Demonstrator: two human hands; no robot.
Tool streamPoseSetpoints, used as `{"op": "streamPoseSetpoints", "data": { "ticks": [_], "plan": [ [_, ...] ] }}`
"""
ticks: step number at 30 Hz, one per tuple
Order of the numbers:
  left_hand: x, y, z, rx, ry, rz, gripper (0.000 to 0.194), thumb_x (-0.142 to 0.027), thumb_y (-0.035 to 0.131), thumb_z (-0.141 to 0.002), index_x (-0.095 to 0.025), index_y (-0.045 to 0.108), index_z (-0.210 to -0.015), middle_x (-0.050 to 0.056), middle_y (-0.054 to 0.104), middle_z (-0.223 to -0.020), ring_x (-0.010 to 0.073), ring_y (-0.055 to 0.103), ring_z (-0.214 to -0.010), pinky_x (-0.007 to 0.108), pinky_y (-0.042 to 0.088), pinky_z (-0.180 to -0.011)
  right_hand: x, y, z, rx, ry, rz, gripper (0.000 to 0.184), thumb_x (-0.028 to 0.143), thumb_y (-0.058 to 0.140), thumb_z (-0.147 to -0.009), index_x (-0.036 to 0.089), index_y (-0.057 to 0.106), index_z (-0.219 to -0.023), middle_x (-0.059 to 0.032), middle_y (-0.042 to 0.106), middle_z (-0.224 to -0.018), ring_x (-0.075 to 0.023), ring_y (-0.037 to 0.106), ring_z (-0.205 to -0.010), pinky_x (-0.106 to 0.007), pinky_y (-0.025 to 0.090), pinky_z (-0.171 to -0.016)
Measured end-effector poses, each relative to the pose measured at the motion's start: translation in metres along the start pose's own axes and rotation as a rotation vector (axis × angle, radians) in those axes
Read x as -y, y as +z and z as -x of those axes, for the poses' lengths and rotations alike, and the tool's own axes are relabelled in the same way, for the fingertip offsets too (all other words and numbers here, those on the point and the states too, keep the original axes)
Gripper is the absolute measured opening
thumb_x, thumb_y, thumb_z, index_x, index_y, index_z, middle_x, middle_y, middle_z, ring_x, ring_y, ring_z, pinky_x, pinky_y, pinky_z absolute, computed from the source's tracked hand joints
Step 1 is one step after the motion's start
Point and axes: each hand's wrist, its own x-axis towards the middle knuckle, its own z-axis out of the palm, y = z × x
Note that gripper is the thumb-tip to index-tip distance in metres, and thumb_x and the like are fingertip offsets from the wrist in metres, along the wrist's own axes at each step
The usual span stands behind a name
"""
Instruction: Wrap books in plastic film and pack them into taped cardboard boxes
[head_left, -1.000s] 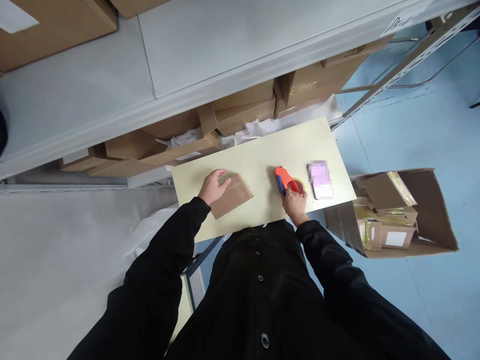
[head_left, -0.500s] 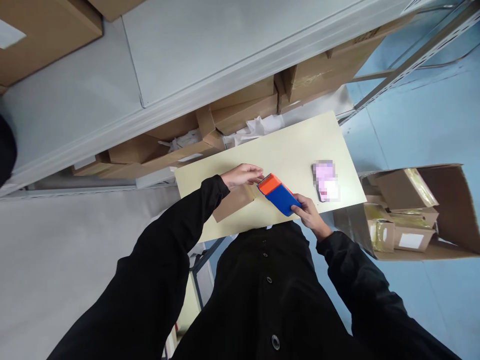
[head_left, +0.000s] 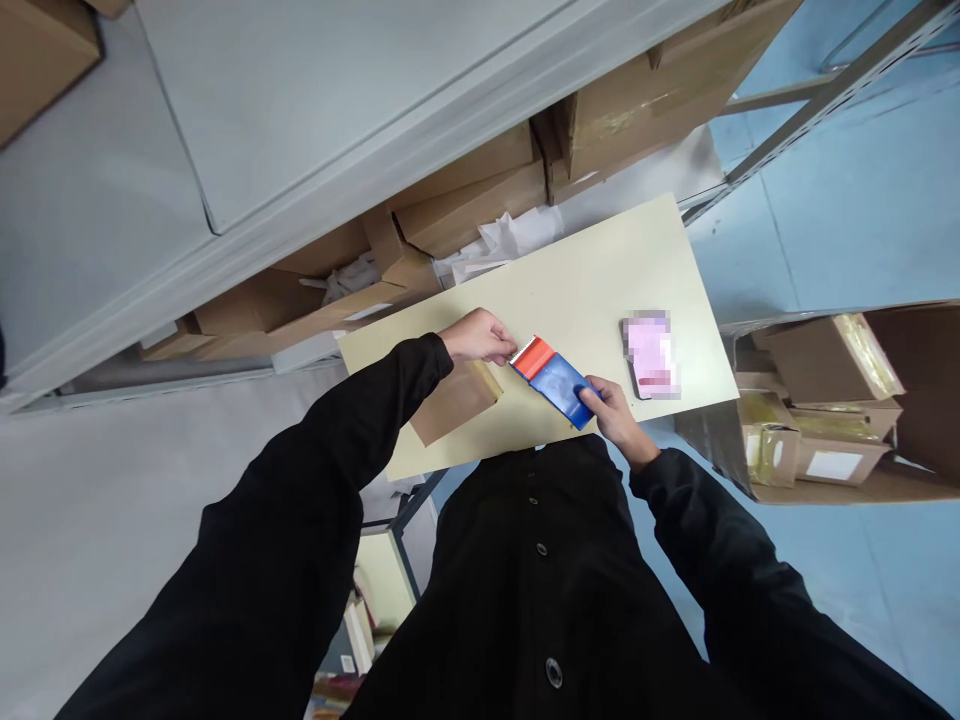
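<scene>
A small brown cardboard parcel [head_left: 450, 402] lies on the pale yellow table [head_left: 585, 290], near its front left edge. My right hand [head_left: 613, 412] grips the handle end of a blue and orange tape dispenser [head_left: 551, 376], which is lifted and tilted toward the parcel. My left hand [head_left: 480, 337] hovers just above the parcel's right end. Its fingers are pinched together at the dispenser's serrated orange tip, apparently on the tape end, which is too thin to see.
A blurred pink and white item [head_left: 649, 354] lies on the table's right part. An open carton [head_left: 832, 400] of small taped boxes stands on the blue floor to the right. Behind the table, cardboard boxes [head_left: 465, 200] and crumpled paper sit under a grey shelf [head_left: 315, 110].
My right hand lifted the tape dispenser off the table and swung it left toward the parcel. My left hand came off the parcel's top and pinched at the dispenser's tip.
</scene>
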Motion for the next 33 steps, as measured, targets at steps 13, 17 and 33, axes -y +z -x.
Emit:
{"op": "streamPoseSetpoints", "data": {
  "ticks": [13,17,33],
  "plan": [
    [0.019,-0.022,-0.027,-0.010,-0.181,-0.305,0.014,-0.024,0.078,-0.054,-0.015,0.068,-0.049,0.006,0.064,-0.052,0.0138,0.052,-0.044,0.030,0.045,-0.053,-0.015,-0.013,0.010,0.034,0.358,-0.196,0.052,0.067,0.061,-0.070,0.017,0.057,-0.058,0.0028,0.049,-0.047,-0.0086,0.038,-0.042,-0.023,0.032,-0.042],
    [0.025,-0.018,-0.043,-0.031,-0.165,-0.641,0.010,-0.019,0.075,-0.050,-0.018,0.066,-0.045,0.001,0.053,-0.039,0.0152,0.054,-0.047,0.027,0.046,-0.057,-0.023,-0.009,0.015,-0.013,0.467,-0.202,0.050,0.064,0.064,-0.070,0.016,0.059,-0.056,0.0007,0.054,-0.046,-0.0093,0.042,-0.041,-0.024,0.034,-0.042],
    [0.019,0.008,-0.061,0.157,-0.327,-1.500,0.041,-0.037,0.074,-0.055,-0.018,0.074,-0.091,0.013,0.070,-0.091,0.0297,0.063,-0.092,0.034,0.049,-0.077,-0.035,0.021,-0.013,0.029,0.693,-0.143,0.036,0.044,0.061,-0.083,0.012,0.067,-0.069,-0.0071,0.068,-0.066,-0.0134,0.057,-0.055,-0.024,0.045,-0.054]
  ]
}}
